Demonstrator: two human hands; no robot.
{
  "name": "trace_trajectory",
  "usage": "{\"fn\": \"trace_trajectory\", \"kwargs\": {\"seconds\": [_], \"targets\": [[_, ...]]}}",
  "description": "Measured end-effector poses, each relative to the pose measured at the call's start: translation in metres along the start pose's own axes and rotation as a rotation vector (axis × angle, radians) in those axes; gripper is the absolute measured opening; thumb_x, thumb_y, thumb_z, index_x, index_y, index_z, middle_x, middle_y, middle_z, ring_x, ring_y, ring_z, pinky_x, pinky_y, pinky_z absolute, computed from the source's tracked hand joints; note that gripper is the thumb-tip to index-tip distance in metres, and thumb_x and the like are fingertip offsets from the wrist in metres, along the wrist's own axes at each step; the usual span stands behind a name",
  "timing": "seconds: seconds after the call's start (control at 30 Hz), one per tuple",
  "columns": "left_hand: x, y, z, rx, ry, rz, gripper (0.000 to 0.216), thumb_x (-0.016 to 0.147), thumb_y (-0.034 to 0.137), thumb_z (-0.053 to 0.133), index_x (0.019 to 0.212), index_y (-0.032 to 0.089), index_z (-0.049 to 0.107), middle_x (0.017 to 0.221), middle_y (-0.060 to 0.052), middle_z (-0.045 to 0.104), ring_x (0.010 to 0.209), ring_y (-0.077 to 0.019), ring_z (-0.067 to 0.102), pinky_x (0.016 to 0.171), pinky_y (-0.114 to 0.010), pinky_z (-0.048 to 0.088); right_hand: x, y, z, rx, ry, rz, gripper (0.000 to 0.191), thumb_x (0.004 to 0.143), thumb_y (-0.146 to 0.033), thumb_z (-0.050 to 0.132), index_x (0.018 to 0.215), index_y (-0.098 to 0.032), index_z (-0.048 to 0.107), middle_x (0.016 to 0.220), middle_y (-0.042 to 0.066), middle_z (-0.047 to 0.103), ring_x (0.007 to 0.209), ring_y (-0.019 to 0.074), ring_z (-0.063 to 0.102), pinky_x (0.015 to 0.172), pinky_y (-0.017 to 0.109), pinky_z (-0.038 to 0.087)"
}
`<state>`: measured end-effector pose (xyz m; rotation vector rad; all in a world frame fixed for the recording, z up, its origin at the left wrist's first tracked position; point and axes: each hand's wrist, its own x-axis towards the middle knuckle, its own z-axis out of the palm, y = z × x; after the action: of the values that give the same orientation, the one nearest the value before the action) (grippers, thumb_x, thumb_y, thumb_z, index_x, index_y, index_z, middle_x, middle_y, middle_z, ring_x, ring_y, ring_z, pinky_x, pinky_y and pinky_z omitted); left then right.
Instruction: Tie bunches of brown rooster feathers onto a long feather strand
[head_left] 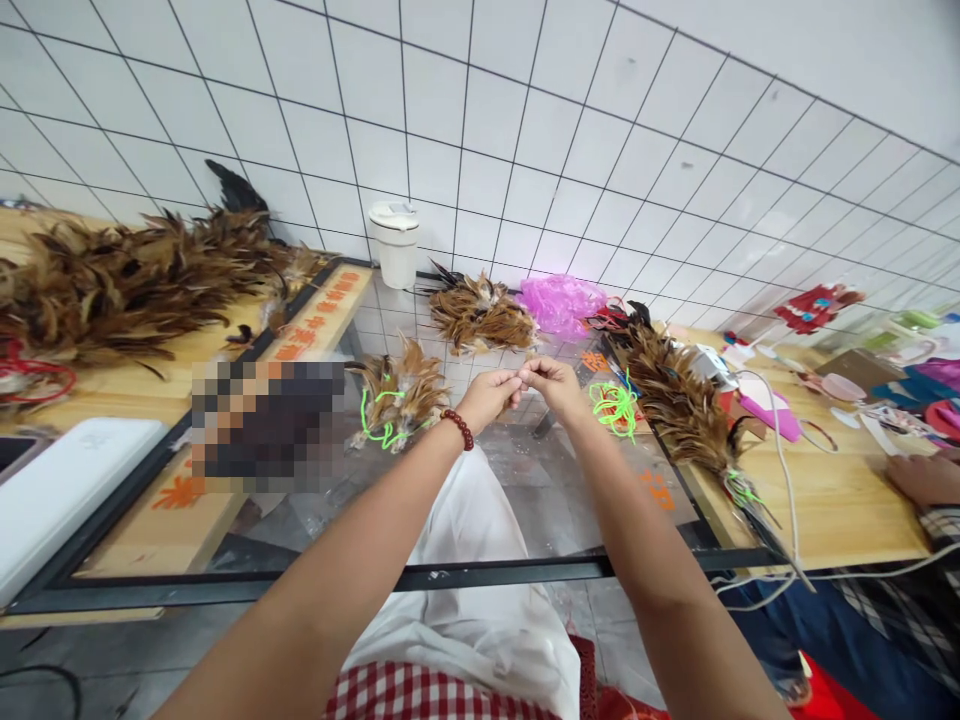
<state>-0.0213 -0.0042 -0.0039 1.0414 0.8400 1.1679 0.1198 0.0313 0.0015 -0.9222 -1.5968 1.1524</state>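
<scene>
My left hand (491, 397) and my right hand (553, 383) meet fingertip to fingertip over the glass table top (525, 500). Both are pinched closed on something too small to make out. A red bead bracelet (458, 428) sits on my left wrist. A small bunch of brown feathers tied with neon green cord (396, 398) lies just left of my left hand. A tangle of neon green cord (613, 405) lies just right of my right hand, beside a long row of brown feathers (679, 405).
A big heap of brown feathers (120, 285) covers the wooden bench at left. A white cup (395, 243), another feather bunch (480, 315) and a pink plastic bag (561, 303) stand by the tiled wall. A white case (67, 490) lies front left. Another person's hand (926, 478) rests at right.
</scene>
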Motion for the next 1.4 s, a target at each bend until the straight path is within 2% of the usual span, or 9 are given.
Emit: {"fn": "trace_trajectory", "kwargs": {"seconds": [0.13,0.23,0.43,0.57,0.77,0.97,1.13,1.23,1.4], "targets": [[0.004,-0.003,0.0,-0.1,0.128,0.038,0.022,0.079,0.028,0.065,0.065,0.012,0.061,0.048,0.002,0.049,0.044,-0.0062,0.044,0.048,-0.019,0.035,0.003,0.006,-0.002,0.123,0.241,0.043,0.026,0.071,-0.043,0.067,0.067,-0.019,0.059,0.054,-0.005,0.049,0.051,0.0087,0.042,0.054,0.024,0.037],[0.01,-0.005,-0.001,-0.298,0.265,0.073,0.022,0.082,0.026,0.063,0.065,0.013,0.057,0.048,0.004,0.046,0.044,-0.0055,0.043,0.049,-0.019,0.036,0.012,0.013,-0.019,-0.06,0.377,0.058,0.021,0.072,-0.039,0.062,0.073,-0.018,0.062,0.058,-0.003,0.053,0.053,0.0094,0.043,0.056,0.024,0.038],[0.015,-0.008,-0.003,-0.445,0.371,0.108,0.022,0.084,0.026,0.061,0.067,0.013,0.054,0.05,0.005,0.044,0.045,-0.0046,0.042,0.05,-0.018,0.036,0.049,0.024,-0.042,-0.927,0.208,0.1,0.03,0.073,-0.014,0.054,0.095,-0.021,0.073,0.092,0.005,0.069,0.081,0.018,0.06,0.08,0.031,0.045],[0.014,-0.008,-0.005,-0.468,0.367,0.074,0.022,0.084,0.028,0.06,0.069,0.013,0.054,0.051,0.005,0.044,0.045,-0.0048,0.042,0.051,-0.019,0.037,0.058,0.025,-0.033,-1.2,0.083,0.062,0.03,0.08,-0.013,0.05,0.095,-0.023,0.074,0.107,0.009,0.066,0.092,0.0215,0.062,0.08,0.03,0.045],[0.017,-0.009,-0.005,-0.48,0.36,0.08,0.023,0.083,0.031,0.062,0.069,0.014,0.054,0.051,0.006,0.043,0.046,-0.0044,0.042,0.051,-0.019,0.036,0.055,0.018,-0.028,-1.111,-0.209,-0.014,0.019,0.075,-0.016,0.061,0.088,-0.02,0.074,0.088,0.005,0.069,0.08,0.018,0.061,0.074,0.027,0.045],[0.016,-0.01,-0.004,-0.474,0.367,0.069,0.023,0.082,0.031,0.062,0.07,0.014,0.054,0.052,0.006,0.044,0.047,-0.0047,0.043,0.052,-0.019,0.037,0.08,0.024,-0.031,-1.212,0.137,0.129,0.034,0.079,-0.021,0.06,0.112,-0.019,0.067,0.097,0.01,0.068,0.085,0.0202,0.061,0.075,0.029,0.044],[0.016,-0.009,-0.004,-0.477,0.372,0.07,0.022,0.083,0.03,0.062,0.069,0.014,0.054,0.051,0.006,0.044,0.046,-0.0049,0.043,0.052,-0.02,0.037,0.07,0.02,-0.027,-1.215,-0.022,0.154,0.014,0.078,-0.024,0.061,0.083,-0.018,0.073,0.088,0.007,0.071,0.081,0.0178,0.061,0.071,0.025,0.042],[0.016,-0.008,-0.003,-0.495,0.365,0.066,0.021,0.083,0.028,0.061,0.07,0.014,0.055,0.051,0.006,0.044,0.046,-0.0046,0.042,0.051,-0.02,0.037,0.05,0.006,-0.035,-1.171,-0.182,0.142,0.016,0.072,-0.023,0.067,0.086,-0.019,0.073,0.081,0.004,0.071,0.071,0.0159,0.06,0.067,0.025,0.042],[0.016,-0.008,-0.004,-0.483,0.371,0.06,0.023,0.082,0.031,0.063,0.069,0.014,0.055,0.05,0.006,0.044,0.045,-0.0046,0.042,0.051,-0.019,0.037,0.022,-0.002,-0.049,-1.081,0.024,0.068,0.028,0.075,-0.019,0.062,0.102,-0.017,0.071,0.09,0.006,0.071,0.072,0.0165,0.061,0.07,0.028,0.044]]}}
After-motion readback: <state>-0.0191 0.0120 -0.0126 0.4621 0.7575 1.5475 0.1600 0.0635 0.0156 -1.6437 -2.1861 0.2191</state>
